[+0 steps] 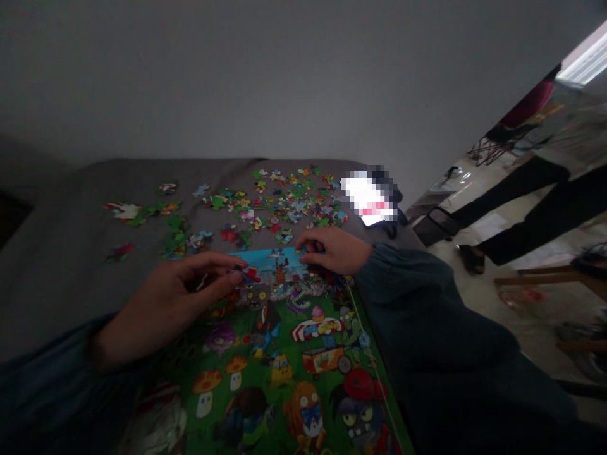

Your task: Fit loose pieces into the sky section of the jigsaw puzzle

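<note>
Head view: the left hand [165,303] is reached in from the near left, with thumb and fingertips pinched narrow on a red puzzle piece [247,273]. The piece is held just over the middle of a large cartoon puzzle picture [279,373], which is laid on a gray cloth-covered counter [71,265]. The right hand [334,249] is placed at the far right of the picture, fingers curled down and close together, against the edge of a blue section [268,260]. Whether a piece is held in the right hand cannot be told. Whether the picture is fully assembled pieces or a printed sheet also cannot be told; green ground, mushrooms and cartoon figures are shown on it.

Loose puzzle pieces [279,205] are scattered in a dense patch on the counter, beyond the picture. A looser trail of pieces [173,230] runs toward the far left, with a few lying apart. A pixelated bright object [367,197] is seen at the far right of the counter, just beside the pieces. Dark sleeves [441,328] are worn on both arms. Off the counter to the right, a standing person [516,212] in black trousers is seen on the tiled floor [465,284], well apart from the hands.
</note>
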A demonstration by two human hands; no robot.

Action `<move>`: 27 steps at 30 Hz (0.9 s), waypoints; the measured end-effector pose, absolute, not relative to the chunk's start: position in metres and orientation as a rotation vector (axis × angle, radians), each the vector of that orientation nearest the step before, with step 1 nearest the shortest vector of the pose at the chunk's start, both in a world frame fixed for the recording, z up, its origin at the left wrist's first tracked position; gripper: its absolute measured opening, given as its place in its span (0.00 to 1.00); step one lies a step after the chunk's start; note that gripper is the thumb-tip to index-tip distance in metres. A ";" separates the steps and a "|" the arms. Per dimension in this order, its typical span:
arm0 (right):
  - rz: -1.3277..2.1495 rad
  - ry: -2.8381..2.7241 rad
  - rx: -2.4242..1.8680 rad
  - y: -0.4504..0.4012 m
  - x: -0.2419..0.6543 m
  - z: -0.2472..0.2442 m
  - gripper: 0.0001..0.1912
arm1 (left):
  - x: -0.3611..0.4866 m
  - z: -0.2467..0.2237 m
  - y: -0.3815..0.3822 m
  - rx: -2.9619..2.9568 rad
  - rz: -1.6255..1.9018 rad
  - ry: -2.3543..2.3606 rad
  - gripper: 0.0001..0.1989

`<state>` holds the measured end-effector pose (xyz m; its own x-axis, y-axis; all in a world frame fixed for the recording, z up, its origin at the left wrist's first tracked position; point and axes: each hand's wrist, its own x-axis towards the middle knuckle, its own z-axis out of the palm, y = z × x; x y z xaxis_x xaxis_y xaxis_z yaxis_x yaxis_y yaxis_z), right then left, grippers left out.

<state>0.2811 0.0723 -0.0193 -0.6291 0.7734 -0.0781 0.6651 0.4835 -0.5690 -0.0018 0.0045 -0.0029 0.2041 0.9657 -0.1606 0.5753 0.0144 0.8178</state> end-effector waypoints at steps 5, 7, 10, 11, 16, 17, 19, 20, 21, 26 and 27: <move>0.823 -2.538 -1.244 0.071 0.281 -0.016 0.02 | 0.000 -0.003 0.004 1.633 0.568 1.427 0.20; 0.776 -2.491 -1.186 0.068 0.279 -0.012 0.03 | 0.000 -0.003 0.004 1.597 0.595 1.421 0.21; 0.964 -2.249 -1.059 0.051 0.265 -0.004 0.10 | 0.002 -0.004 0.003 1.534 0.613 1.392 0.24; 1.102 -2.152 -1.013 0.044 0.258 -0.002 0.14 | 0.003 -0.004 0.003 1.521 0.611 1.372 0.24; 1.485 -1.856 -0.916 0.019 0.229 -0.006 0.18 | 0.009 -0.004 0.000 1.421 0.625 1.258 0.23; 1.468 -1.852 -0.928 0.023 0.230 -0.008 0.16 | 0.010 -0.003 -0.001 1.356 0.662 1.250 0.22; 1.367 -1.909 -0.987 0.038 0.243 -0.012 0.14 | 0.010 -0.003 0.000 1.166 0.753 1.199 0.19; 1.285 -1.962 -1.049 0.048 0.252 -0.014 0.13 | 0.010 -0.002 0.000 1.056 0.795 1.146 0.17; 1.163 -2.004 -1.126 0.058 0.263 -0.017 0.13 | 0.009 -0.002 0.001 0.952 0.823 1.083 0.17; 0.261 -2.088 -1.309 0.081 0.290 -0.018 0.17 | 0.003 -0.004 0.004 0.762 0.827 0.929 0.19; 0.234 -2.086 -1.269 0.077 0.287 -0.015 0.17 | 0.002 -0.005 0.004 0.781 0.819 0.921 0.20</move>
<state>0.2872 0.0769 -0.0149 -0.2978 0.8403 0.4530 0.7189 0.5096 -0.4727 0.0025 0.0035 -0.0047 0.3658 0.8582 -0.3601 -0.2574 0.4651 0.8470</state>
